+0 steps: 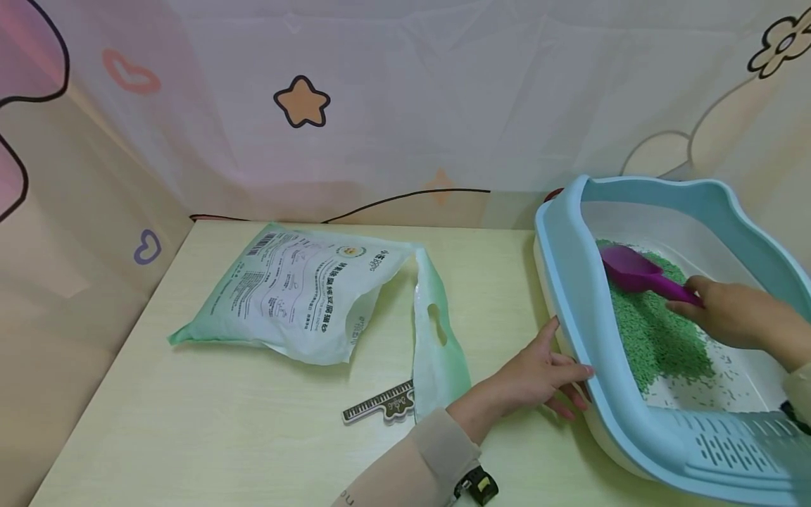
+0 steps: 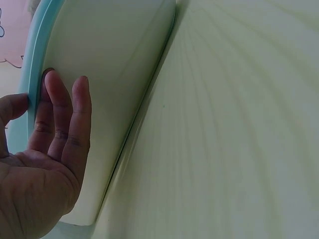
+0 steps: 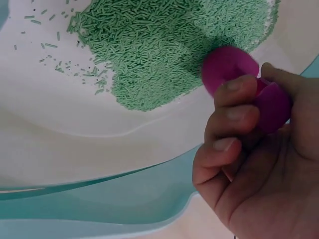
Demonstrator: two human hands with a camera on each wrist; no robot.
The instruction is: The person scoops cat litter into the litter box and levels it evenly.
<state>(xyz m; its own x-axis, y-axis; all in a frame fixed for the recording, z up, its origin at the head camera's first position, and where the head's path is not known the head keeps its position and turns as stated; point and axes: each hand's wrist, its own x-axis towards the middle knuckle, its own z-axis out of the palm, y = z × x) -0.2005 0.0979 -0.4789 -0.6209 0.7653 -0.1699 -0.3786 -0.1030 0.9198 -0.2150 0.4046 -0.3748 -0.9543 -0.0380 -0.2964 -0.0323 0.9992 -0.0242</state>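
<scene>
At the right of the head view stands a blue and white litter box [image 1: 573, 232], with green pellet litter [image 1: 659, 338] heaped on its white floor. My right hand [image 1: 738, 313] grips the handle of a purple litter scoop [image 1: 630, 267], whose bowl lies at the litter's far side. In the right wrist view the fingers curl round the scoop's handle [image 3: 273, 107], partly hiding it. My left hand [image 1: 538, 373] holds the box's left rim; in the left wrist view the thumb [image 2: 17, 107] lies on one side of the rim and the fingers on the other.
A green and white litter bag [image 1: 298, 289] lies on the table, its torn strip with a handle hole [image 1: 440, 352] hanging toward the front. A small dark ruler-like piece [image 1: 380, 403] lies partly under that strip. A patterned curtain [image 1: 405, 105] hangs behind.
</scene>
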